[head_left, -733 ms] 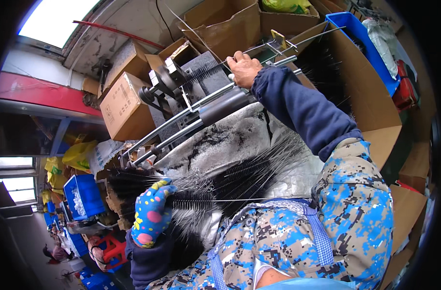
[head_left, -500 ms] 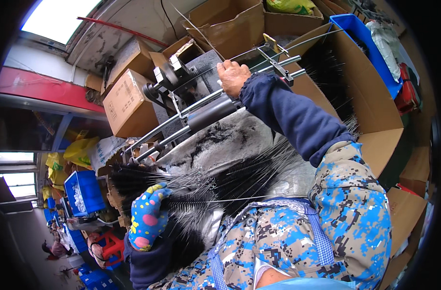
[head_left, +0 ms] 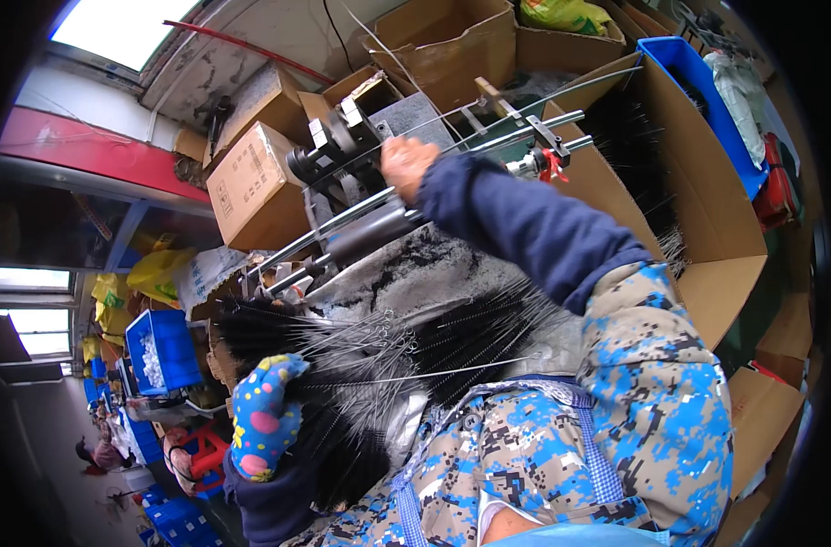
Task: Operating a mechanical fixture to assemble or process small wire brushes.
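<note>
Landmark: the twisting machine (head_left: 370,173), a grey metal rig with long parallel rods running from lower left to upper right, sitting at the middle of the view.

Largest items first. Big open cardboard box (head_left: 707,228) stands just right of the machine, flaps spread, dark bristle stock visible inside against its far wall. A second open cardboard carton (head_left: 452,36) sits behind the machine, and a closed printed carton (head_left: 251,182) touches the machine's left side. Blue plastic bin (head_left: 698,82) lies beyond the big box, far right of the machine. A smaller blue crate (head_left: 165,346) holding white pieces is below-left of the machine.

Heap of black bottle brushes (head_left: 406,346), wire stems and bristle heads tangled, lies directly in front of the machine, across the person's lap.

Left hand (head_left: 265,419), in a spotted blue glove, is below-left of the machine at the heap's near edge; fingers are closed around a bundle of brush stems.

Right hand (head_left: 405,164), bare, is raised onto the machine itself, resting against the rods near their middle. Fingers curl over the far side; whether they clamp a rod or a wire cannot be told.
</note>
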### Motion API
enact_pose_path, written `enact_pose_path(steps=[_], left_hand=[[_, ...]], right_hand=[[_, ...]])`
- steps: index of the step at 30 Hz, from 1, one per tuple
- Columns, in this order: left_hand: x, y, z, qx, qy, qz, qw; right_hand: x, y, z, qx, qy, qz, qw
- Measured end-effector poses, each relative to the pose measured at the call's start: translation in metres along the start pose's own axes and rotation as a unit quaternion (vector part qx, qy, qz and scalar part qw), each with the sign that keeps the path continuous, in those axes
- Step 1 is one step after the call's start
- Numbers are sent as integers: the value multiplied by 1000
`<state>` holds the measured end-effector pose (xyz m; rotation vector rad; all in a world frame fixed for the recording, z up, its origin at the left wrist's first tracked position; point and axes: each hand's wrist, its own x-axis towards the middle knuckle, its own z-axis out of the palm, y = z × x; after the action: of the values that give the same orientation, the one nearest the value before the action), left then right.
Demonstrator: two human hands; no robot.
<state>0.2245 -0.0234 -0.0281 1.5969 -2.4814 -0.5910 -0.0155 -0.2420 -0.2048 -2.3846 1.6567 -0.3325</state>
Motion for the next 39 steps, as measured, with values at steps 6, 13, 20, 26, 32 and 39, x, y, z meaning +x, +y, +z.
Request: enact_pose_path(steps=[6,13,20,26,32,39], left_hand=[[-33,-34,-8,-156,74,-80,982],[11,-28,-8,-286,118,-96,946],[-68,-62,-45,-286,279,-231,887],[-44,-78,-30,-215,229,-180,932],[-60,-73,-41,-244,244,-211,915],[41,10,9,-190,51,-42,980]], right_hand=[[-15,91,-42,-83,72,-24,994],[-6,135,-78,-174,-123,80,974],[-81,119,-105,-129,20,-40,991],[-38,189,-95,-335,92,-31,937],[-129,198,-149,41,-4,-81,996],[-188,-23,-125,16,183,-255,949]])
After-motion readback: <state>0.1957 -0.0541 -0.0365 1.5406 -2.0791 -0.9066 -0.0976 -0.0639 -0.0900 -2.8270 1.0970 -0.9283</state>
